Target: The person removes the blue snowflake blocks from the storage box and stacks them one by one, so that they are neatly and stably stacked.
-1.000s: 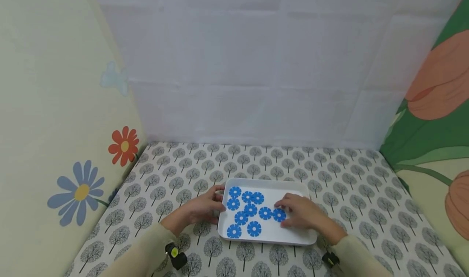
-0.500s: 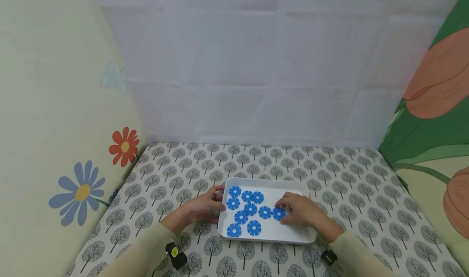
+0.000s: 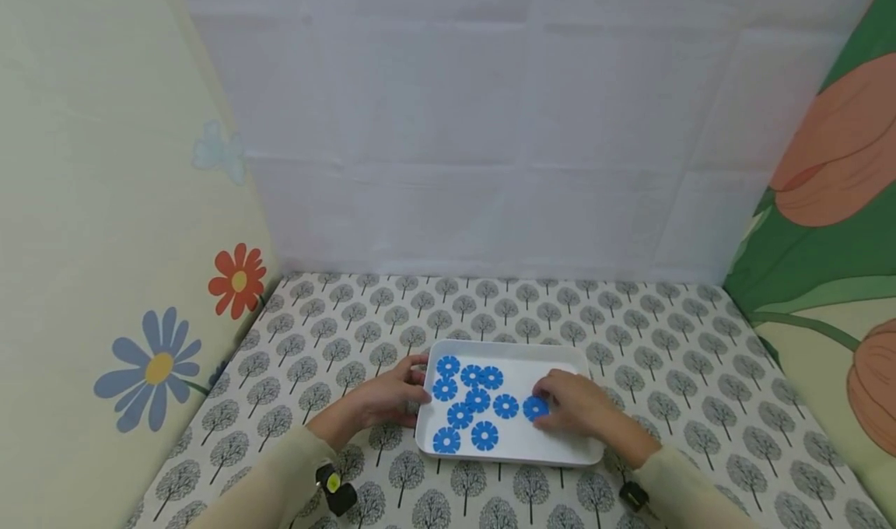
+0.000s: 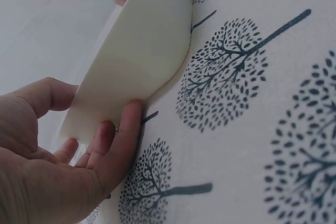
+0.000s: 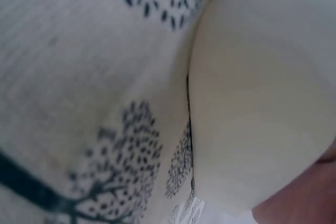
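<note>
Several blue notched plastic discs, snowflake-shaped, lie in a shallow white tray (image 3: 521,446). My left hand (image 3: 385,398) grips the tray's left end; in the left wrist view its thumb hooks over the rim and its fingers touch the outer wall (image 4: 136,40). Inside the tray, at its right half, my right hand (image 3: 577,406) pinches one blue disc (image 3: 536,408) between thumb and fingers. The nearest loose disc (image 3: 505,406) lies just left of it, with a small gap between. In the right wrist view the tray's wall covers most of that hand (image 5: 302,200).
The tray stands on a tablecloth (image 3: 448,323) printed with grey trees. Behind rises a white cloth backdrop (image 3: 448,140). Painted walls with flowers (image 3: 157,367) flank the table on both sides.
The disc at my right hand has shifted slightly right, away from its neighbour, which it touched before. My left hand has stayed at the tray's end.
</note>
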{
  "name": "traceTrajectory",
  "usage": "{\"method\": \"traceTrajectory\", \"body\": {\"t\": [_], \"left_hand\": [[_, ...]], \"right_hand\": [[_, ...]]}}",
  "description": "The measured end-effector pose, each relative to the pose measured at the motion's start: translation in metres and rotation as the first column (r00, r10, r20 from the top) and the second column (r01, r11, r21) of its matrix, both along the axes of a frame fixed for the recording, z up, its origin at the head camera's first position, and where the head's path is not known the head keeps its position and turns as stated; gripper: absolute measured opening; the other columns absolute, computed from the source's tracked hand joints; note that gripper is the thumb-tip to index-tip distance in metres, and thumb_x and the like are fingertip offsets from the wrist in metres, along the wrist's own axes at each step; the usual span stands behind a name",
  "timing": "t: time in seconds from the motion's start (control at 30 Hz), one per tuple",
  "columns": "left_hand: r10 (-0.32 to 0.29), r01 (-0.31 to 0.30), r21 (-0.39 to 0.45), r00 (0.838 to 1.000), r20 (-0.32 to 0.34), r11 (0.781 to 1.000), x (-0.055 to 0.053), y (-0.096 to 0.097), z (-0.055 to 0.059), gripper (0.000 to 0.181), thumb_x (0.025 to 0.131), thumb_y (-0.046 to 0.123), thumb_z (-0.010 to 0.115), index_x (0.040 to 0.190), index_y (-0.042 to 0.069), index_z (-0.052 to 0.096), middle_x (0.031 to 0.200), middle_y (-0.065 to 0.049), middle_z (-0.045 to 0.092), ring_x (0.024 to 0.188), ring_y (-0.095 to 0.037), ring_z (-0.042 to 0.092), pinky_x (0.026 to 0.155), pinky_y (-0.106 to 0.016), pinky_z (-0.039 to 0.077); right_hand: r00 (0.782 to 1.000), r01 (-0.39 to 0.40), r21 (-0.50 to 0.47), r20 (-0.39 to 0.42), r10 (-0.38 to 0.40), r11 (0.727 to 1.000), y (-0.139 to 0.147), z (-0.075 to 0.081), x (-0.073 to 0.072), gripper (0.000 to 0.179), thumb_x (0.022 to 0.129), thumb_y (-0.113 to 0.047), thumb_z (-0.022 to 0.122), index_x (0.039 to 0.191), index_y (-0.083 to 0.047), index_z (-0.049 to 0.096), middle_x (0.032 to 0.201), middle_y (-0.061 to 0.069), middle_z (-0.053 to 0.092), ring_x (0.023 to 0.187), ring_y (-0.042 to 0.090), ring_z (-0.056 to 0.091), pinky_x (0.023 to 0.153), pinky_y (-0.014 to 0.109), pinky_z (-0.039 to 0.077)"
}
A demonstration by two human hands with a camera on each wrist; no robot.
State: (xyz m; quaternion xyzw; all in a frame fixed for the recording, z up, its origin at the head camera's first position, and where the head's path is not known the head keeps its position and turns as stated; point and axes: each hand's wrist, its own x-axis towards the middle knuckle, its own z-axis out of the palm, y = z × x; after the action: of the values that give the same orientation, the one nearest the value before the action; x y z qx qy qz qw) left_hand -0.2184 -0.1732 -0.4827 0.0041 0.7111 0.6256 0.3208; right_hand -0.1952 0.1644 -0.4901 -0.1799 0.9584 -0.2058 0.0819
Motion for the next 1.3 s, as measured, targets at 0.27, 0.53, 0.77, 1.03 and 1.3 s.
{"method": "traceTrajectory", "body": {"t": [0.27, 0.53, 0.77, 1.03, 1.3], "left_hand": [[0.002, -0.002, -0.006, 1.000, -0.006, 1.000, 0.000, 0.000, -0.001, 0.082, 0.092, 0.001, 0.065, 0.158, 0.015, 0.019, 0.138, -0.023, 0.039, 0.112, -0.035, 0.058, 0.076, -0.047, 0.060], [0.011, -0.011, -0.012, 1.000, -0.012, 1.000, 0.000, 0.000, 0.003, 0.081, 0.092, 0.002, 0.065, 0.158, 0.015, 0.020, 0.137, -0.023, 0.040, 0.113, -0.035, 0.056, 0.075, -0.046, 0.059], [0.009, -0.009, -0.001, 1.000, -0.008, 1.000, 0.002, 0.000, 0.002, 0.081, 0.092, 0.001, 0.065, 0.158, 0.014, 0.020, 0.136, -0.023, 0.041, 0.112, -0.035, 0.057, 0.076, -0.047, 0.060], [0.006, -0.006, 0.002, 1.000, -0.025, 1.000, 0.003, -0.002, 0.000, 0.082, 0.093, 0.003, 0.066, 0.159, 0.012, 0.019, 0.136, -0.023, 0.041, 0.113, -0.035, 0.057, 0.079, -0.048, 0.059], [-0.014, 0.014, 0.002, 0.998, -0.056, 1.000, 0.005, -0.003, -0.001, 0.078, 0.096, 0.006, 0.065, 0.159, 0.010, 0.019, 0.137, -0.023, 0.043, 0.113, -0.034, 0.058, 0.080, -0.048, 0.059]], "right_hand": [[1.000, 0.015, -0.079, -0.003, -0.015, 0.997, 0.009, 0.004, 0.002, 0.045, 0.074, -0.024, 0.089, 0.114, -0.013, 0.071, 0.099, -0.006, 0.065, 0.091, 0.010, 0.059, 0.084, 0.034, 0.055], [0.997, 0.065, -0.162, -0.029, -0.071, 0.985, 0.028, 0.016, 0.009, 0.045, 0.079, -0.020, 0.085, 0.120, -0.015, 0.068, 0.100, -0.010, 0.060, 0.090, 0.007, 0.055, 0.078, 0.029, 0.053], [0.987, 0.055, -0.213, -0.139, -0.085, 0.976, 0.050, 0.013, 0.012, 0.043, 0.080, -0.019, 0.085, 0.119, -0.013, 0.068, 0.103, -0.007, 0.062, 0.090, 0.008, 0.055, 0.077, 0.028, 0.054], [0.970, 0.073, -0.227, -0.209, -0.121, 0.971, 0.076, 0.014, 0.013, 0.042, 0.081, -0.016, 0.084, 0.120, -0.009, 0.068, 0.103, -0.004, 0.064, 0.089, 0.009, 0.057, 0.079, 0.031, 0.056], [0.973, 0.144, -0.210, -0.151, -0.178, 0.967, 0.102, 0.010, 0.010, 0.046, 0.085, -0.022, 0.082, 0.125, -0.007, 0.066, 0.107, 0.002, 0.064, 0.093, 0.017, 0.060, 0.082, 0.039, 0.056]]}}
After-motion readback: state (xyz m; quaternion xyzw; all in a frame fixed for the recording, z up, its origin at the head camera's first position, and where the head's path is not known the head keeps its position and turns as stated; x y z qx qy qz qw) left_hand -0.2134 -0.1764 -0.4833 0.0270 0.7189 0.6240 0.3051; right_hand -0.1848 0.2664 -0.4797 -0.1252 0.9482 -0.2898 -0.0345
